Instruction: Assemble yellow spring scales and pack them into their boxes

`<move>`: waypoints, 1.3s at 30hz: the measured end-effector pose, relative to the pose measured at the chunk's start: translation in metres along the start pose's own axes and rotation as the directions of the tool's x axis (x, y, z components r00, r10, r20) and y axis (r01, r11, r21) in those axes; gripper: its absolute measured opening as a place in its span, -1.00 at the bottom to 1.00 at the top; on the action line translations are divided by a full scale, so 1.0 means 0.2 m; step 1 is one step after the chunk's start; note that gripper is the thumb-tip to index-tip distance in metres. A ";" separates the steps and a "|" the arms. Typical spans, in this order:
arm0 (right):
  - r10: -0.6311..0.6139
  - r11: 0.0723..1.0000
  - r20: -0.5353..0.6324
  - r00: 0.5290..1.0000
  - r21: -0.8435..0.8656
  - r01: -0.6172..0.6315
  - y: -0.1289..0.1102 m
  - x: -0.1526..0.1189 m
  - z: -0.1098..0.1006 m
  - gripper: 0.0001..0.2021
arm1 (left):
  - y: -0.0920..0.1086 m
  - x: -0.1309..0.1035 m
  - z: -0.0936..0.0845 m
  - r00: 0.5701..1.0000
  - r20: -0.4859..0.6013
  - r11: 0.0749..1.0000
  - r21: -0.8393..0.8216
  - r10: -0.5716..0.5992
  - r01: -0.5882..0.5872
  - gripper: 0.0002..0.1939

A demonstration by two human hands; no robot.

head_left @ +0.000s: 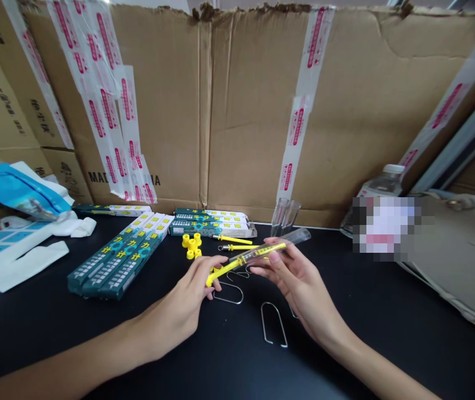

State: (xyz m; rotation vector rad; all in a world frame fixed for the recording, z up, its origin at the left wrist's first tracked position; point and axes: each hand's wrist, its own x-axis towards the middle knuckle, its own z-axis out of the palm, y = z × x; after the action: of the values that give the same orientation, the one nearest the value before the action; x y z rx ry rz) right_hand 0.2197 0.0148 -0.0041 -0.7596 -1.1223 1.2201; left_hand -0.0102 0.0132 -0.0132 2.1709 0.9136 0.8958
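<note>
My right hand (289, 269) is closed around a clear plastic tube (301, 236), tilted up to the right. A yellow rod (224, 270) with dark markings lies partly inside the tube. At its lower left end, the fingers of my left hand (199, 280) pinch the yellow end piece. Below the hands lie bent metal wire hooks (274, 325), one of them partly behind my right hand. Beyond the hands are yellow rods with metal ends (237, 240) and a cluster of small yellow caps (191, 244). More clear tubes (284, 214) stand near the cardboard.
Green and white printed boxes (120, 255) lie on the black table (158, 372) at left, with more boxes (210, 225) behind. Blue and white packaging (24, 191) sits far left. A clear bottle (381, 183) and a beige bag (458, 250) stand right. Tall cardboard (245, 111) closes the back.
</note>
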 end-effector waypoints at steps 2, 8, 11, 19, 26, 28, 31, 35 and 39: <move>0.008 1.000 0.007 1.000 -0.005 -0.008 0.00 -0.01 0.01 -0.69 | -0.02 0.01 0.01 0.997 -0.075 0.999 -0.044 -0.034 0.030 -0.49; 0.028 1.000 0.029 0.999 0.000 -0.028 -0.01 -0.02 0.02 -0.71 | 0.01 0.06 -0.01 0.967 -0.191 0.981 0.059 -0.170 0.184 -0.66; 0.027 1.000 0.017 0.999 0.004 -0.028 0.00 -0.01 0.01 -0.70 | 0.03 0.05 -0.03 0.964 -0.190 0.971 0.111 -0.189 0.212 -0.69; 0.047 0.999 -0.025 0.999 0.011 -0.047 0.00 0.00 0.00 -0.67 | 0.02 0.02 0.01 0.991 0.073 0.981 -0.153 -0.112 0.122 -0.60; 0.104 0.994 0.083 0.991 0.020 -0.106 0.01 -0.02 0.04 -0.67 | 0.05 0.05 0.01 0.957 -0.032 0.883 -0.394 -0.289 0.254 -0.55; 0.093 0.995 0.083 0.992 0.029 -0.096 0.02 -0.03 0.04 -0.69 | 0.05 0.06 0.00 0.923 -0.073 0.859 -0.400 -0.378 0.320 -0.51; 0.076 0.996 0.076 0.994 0.038 -0.080 0.02 -0.03 0.04 -0.72 | 0.05 0.07 -0.03 0.895 -0.085 0.844 -0.381 -0.438 0.377 -0.57; 0.075 0.997 0.076 0.994 0.015 -0.077 0.02 -0.02 0.03 -0.71 | 0.05 0.07 -0.03 0.888 -0.048 0.834 -0.370 -0.458 0.410 -0.72; 0.081 0.997 0.072 0.994 -0.008 -0.081 0.02 -0.02 0.04 -0.68 | 0.05 0.06 -0.01 0.907 -0.040 0.824 -0.435 -0.420 0.363 -0.71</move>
State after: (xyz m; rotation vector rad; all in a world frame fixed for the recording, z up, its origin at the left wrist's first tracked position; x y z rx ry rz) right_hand 0.2117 0.0116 -0.0068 -0.7760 -1.1630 1.3223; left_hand -0.0008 0.0173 0.0002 1.4966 1.0713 0.9338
